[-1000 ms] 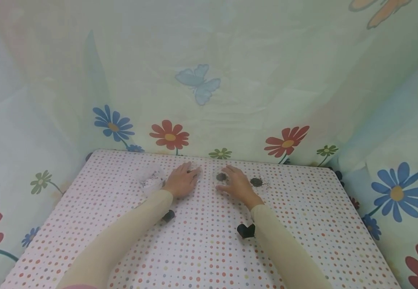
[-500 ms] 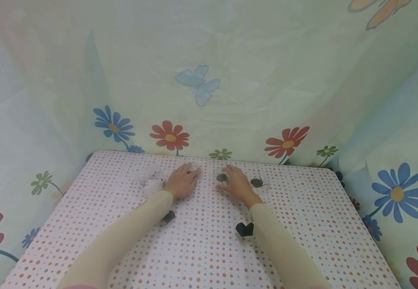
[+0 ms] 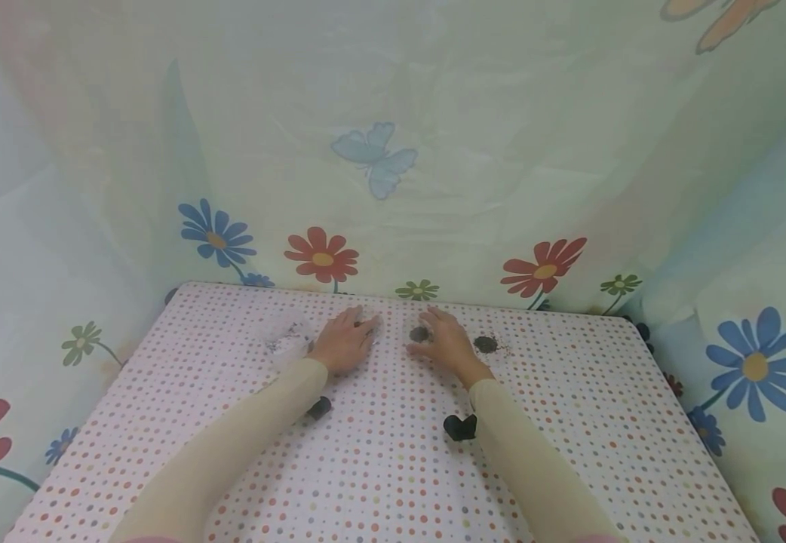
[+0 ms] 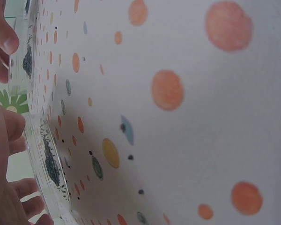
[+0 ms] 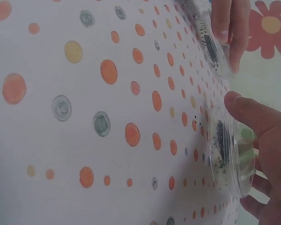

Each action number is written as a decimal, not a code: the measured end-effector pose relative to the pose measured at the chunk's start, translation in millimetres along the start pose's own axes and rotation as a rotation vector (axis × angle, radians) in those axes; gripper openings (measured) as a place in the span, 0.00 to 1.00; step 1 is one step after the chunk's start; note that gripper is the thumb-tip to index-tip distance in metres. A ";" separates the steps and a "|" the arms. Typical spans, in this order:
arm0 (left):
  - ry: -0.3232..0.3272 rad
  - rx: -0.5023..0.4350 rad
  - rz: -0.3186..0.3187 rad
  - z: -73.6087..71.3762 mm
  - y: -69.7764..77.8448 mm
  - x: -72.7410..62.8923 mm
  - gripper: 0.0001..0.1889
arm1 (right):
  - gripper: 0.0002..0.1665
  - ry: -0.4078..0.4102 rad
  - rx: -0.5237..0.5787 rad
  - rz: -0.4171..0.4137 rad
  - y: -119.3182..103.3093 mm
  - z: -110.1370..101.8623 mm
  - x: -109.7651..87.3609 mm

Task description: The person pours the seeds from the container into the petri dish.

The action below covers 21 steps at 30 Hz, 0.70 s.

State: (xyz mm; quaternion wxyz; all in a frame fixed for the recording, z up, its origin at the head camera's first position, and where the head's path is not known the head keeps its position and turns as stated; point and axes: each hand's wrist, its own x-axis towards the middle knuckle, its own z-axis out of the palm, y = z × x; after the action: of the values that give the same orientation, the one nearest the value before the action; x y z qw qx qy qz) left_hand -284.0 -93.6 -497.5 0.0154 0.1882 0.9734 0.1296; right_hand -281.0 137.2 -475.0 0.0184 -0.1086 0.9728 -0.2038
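At the far side of the table, my left hand (image 3: 342, 341) curls over a round clear dish (image 4: 50, 161) holding dark granules. Its thumb and fingers lie on opposite sides of the dish's rim. My right hand (image 3: 447, 345) grips a second clear dish (image 3: 419, 334), also with dark granules; the right wrist view shows the thumb at one side of this dish (image 5: 222, 145) and fingers at the other. A clear upper part sits over that dish's base. In the head view the left hand covers most of its dish.
Another clear dish (image 3: 287, 339) with scattered granules lies left of the left hand. Right of the right hand is a dark granule pile (image 3: 486, 345). Stray granules (image 4: 130, 157) dot the spotted tablecloth (image 3: 379, 467). A flower-printed curtain (image 3: 468, 188) rises behind the table.
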 end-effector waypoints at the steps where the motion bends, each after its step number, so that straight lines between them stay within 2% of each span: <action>1: -0.005 -0.002 -0.003 -0.7 0.9 -0.4 0.26 | 0.45 0.001 -0.001 -0.001 0.0 -0.1 0.2; 7: -0.021 0.004 -0.013 -4.3 5.2 -1.7 0.26 | 0.45 -0.011 0.008 0.005 2.4 1.2 1.9; 21: -0.017 0.021 0.001 -7.6 3.5 -3.2 0.25 | 0.45 -0.015 0.051 -0.008 0.5 1.5 -1.6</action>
State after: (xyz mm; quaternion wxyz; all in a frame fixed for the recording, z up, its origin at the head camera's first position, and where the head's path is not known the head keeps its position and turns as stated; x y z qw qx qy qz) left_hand -280.4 -93.5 -489.4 0.0217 0.1901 0.9745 0.1176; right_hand -279.4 137.4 -476.6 0.0277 -0.1133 0.9667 -0.2280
